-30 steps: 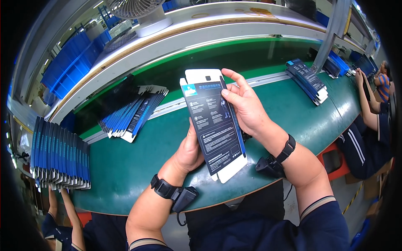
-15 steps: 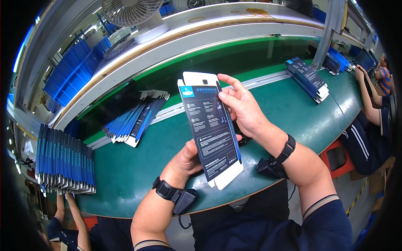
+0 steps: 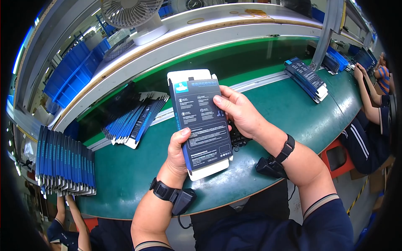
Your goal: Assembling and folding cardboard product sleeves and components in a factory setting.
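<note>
Head view: both hands (image 3: 178, 152) grip dark box (image 3: 201, 123).

Dark flat box (image 3: 201, 121), white end flaps, held upright at centre. Blue-dark flat boxes fanned (image 3: 134, 119) behind-left; row (image 3: 65, 165) far left; stack (image 3: 305, 77) right.

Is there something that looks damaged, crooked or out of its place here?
Nothing looks damaged. The dark box, held between the left hand and right hand, looks whole. Only the fanned pile of flat boxes on the green table lies loosely spread.
</note>
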Demonstrator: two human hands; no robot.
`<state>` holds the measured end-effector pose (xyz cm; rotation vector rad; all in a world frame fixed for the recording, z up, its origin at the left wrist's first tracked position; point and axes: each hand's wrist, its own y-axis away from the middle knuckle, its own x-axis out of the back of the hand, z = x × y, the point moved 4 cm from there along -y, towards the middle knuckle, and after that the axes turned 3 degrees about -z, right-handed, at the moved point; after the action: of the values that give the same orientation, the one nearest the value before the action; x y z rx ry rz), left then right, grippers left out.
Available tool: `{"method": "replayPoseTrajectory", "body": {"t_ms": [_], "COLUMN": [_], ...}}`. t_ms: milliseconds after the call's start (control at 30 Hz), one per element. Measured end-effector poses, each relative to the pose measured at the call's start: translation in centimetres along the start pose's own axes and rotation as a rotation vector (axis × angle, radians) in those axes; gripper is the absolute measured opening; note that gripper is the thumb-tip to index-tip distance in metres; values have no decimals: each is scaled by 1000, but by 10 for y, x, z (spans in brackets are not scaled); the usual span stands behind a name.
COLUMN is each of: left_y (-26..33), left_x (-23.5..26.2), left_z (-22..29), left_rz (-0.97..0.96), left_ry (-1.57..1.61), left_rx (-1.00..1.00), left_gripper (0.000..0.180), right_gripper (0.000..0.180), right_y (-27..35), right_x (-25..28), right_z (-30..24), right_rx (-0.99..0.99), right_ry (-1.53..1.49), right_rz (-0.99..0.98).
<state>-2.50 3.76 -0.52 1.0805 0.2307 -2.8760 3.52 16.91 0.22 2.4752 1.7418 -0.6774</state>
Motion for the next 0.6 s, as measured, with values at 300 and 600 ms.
{"method": "replayPoseTrajectory", "body": {"t_ms": [300,600], "left_y": [4,6], "left_x": [19,-1], "left_z": [-1,33], "left_rz": [-26,272], "left_ry": [-154,-713], "left_rx": [-10,-570], "left_gripper": [72,83], "right_gripper": [29,28], "right_y": [4,1], "right_x": [1,6], "right_z": [-7,-20], "right_rx": [-101,125], "right_ry": [44,173], "right_rz": [-21,-12]}}
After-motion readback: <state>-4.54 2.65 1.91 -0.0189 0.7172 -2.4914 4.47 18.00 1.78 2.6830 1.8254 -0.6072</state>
